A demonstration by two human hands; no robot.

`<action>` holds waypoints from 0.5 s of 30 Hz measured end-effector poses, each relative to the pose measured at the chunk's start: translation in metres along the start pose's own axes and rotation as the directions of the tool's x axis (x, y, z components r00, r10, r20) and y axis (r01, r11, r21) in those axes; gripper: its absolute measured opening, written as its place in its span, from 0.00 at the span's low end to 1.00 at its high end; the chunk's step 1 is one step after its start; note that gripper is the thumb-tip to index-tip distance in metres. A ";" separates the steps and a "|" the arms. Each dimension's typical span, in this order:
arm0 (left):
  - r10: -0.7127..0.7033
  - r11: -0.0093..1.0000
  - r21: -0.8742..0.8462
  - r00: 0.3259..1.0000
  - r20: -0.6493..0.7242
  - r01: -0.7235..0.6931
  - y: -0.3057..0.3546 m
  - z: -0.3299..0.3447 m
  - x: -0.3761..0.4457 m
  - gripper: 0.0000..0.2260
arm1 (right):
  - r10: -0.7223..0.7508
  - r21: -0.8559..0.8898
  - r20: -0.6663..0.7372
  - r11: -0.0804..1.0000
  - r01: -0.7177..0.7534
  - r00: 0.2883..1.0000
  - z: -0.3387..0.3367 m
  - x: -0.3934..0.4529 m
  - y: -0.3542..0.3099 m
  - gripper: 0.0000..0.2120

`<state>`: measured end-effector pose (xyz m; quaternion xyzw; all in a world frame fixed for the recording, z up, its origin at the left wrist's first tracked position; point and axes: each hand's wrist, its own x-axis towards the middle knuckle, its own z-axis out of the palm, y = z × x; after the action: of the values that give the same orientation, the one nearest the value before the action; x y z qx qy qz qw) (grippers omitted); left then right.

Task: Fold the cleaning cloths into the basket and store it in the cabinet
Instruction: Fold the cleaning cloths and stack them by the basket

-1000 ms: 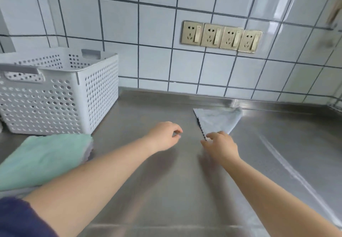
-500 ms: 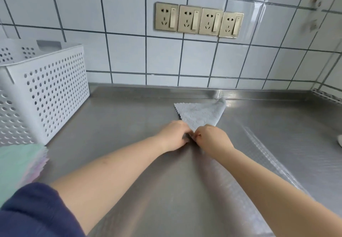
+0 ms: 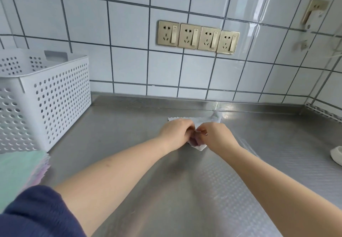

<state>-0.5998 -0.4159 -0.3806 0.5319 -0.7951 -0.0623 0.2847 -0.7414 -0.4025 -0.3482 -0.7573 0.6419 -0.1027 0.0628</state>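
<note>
A pale grey cleaning cloth (image 3: 203, 119) lies on the steel counter (image 3: 129, 134) near the back wall, mostly covered by my hands. My left hand (image 3: 175, 133) and my right hand (image 3: 216, 136) meet over its near corner, both pinching the fabric, with a small bit of cloth (image 3: 200, 147) showing below the fingers. A white perforated basket (image 3: 46, 96) stands at the left against the wall. In front of it sits a stack of cloths (image 3: 20, 173), mint green on top with pink and lilac edges beneath.
A row of several brass wall sockets (image 3: 198, 37) is on the tiled wall above the cloth. A white object (image 3: 336, 155) lies at the counter's right edge. A plugged-in white adapter (image 3: 314, 17) and cable hang at the upper right.
My left hand came across to join the right at the cloth's near corner, and both now pinch it. The view shifted right, so the basket and cloth stack slid toward the left.
</note>
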 end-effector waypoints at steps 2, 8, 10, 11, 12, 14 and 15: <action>0.005 1.000 -0.011 1.000 -0.009 -0.005 0.002 -0.009 -0.004 0.08 | -0.106 -0.032 -0.078 0.994 0.104 0.991 -0.012 -0.002 -0.003 0.09; -0.158 0.983 -0.100 0.987 -0.039 0.153 -0.005 -0.036 0.000 0.08 | -0.293 0.049 -0.337 0.943 0.328 0.894 -0.045 -0.015 -0.019 0.11; -0.210 0.973 -0.114 0.973 -0.094 0.199 -0.008 -0.053 -0.004 0.05 | -0.326 0.040 -0.388 0.929 0.369 0.862 -0.060 -0.022 -0.026 0.10; -0.223 0.972 -0.100 0.969 -0.108 0.212 -0.011 -0.061 -0.006 0.05 | -0.331 0.040 -0.418 0.923 0.381 0.846 -0.067 -0.025 -0.028 0.11; -0.231 0.972 -0.079 0.966 -0.118 0.223 -0.013 -0.067 -0.009 0.06 | -0.328 0.044 -0.442 0.922 0.385 0.835 -0.073 -0.028 -0.030 0.11; -0.255 0.967 -0.045 0.957 -0.141 0.251 -0.020 -0.082 -0.018 0.07 | -0.332 0.052 -0.480 0.913 0.404 0.812 -0.084 -0.036 -0.036 0.11; -0.269 0.963 -0.040 0.951 -0.152 0.266 -0.024 -0.089 -0.023 0.07 | -0.340 0.051 -0.489 0.908 0.415 0.803 -0.088 -0.039 -0.040 0.11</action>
<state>-0.5277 -0.3880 -0.3249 0.6351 -0.6903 -0.0660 0.3402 -0.7302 -0.3542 -0.2562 -0.8150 0.4636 -0.3429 -0.0575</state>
